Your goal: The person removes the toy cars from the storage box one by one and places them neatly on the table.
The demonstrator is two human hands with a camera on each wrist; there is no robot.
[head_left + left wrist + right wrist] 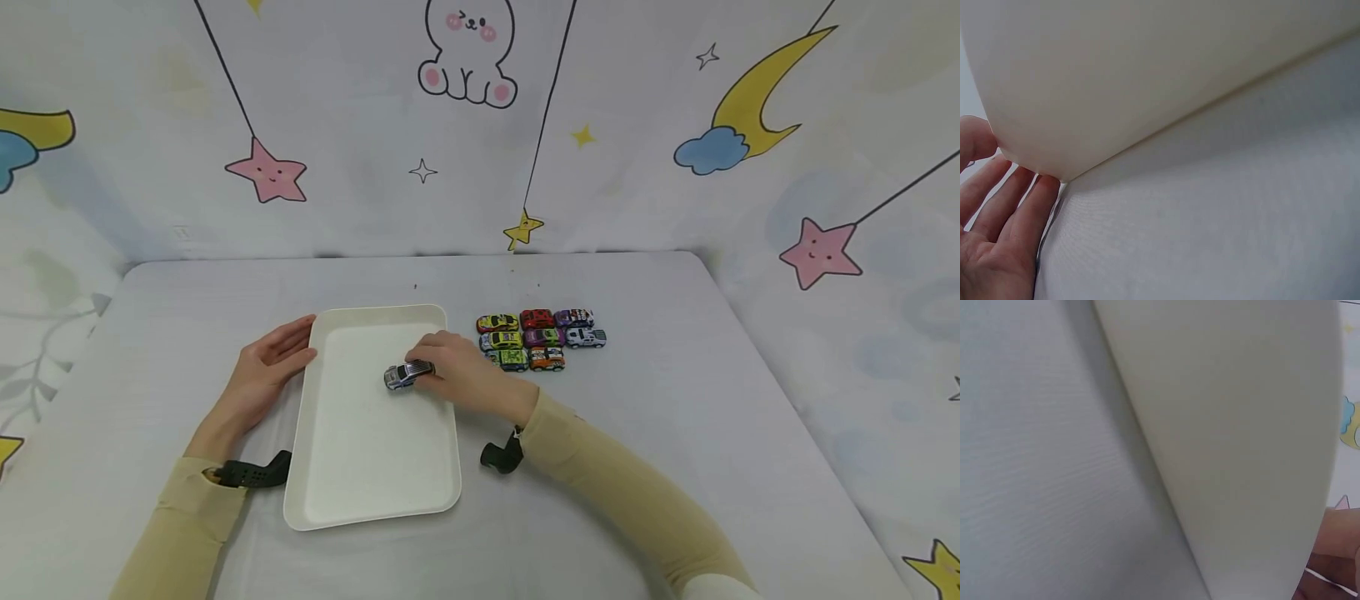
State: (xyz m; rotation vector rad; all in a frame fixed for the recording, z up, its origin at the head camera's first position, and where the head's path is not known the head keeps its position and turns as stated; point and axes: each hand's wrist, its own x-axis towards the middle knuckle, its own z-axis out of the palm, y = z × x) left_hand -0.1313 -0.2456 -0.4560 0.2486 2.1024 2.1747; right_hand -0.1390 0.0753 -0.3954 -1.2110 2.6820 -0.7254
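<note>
A white rectangular tray [367, 458] lies on the table. My left hand [262, 375] rests against the tray's left side near its far corner. In the left wrist view, its fairly straight fingers [1029, 212] touch the tray wall [1116, 75], with the thumb by the rim. Over the inside of the tray, my right hand [465, 371] pinches a silver-grey toy car [401, 375] by its rear end. Whether the car touches the tray floor is hard to tell. The right wrist view shows mostly the tray's outer wall [1235, 437], with part of the hand at the lower right.
Just right of the tray, several small toy cars stand close together in rows, among them a red car [537, 318], an orange car [547, 359] and a white-grey car [587, 337]. A white cloth covers the table [637, 400]. A patterned curtain hangs behind it.
</note>
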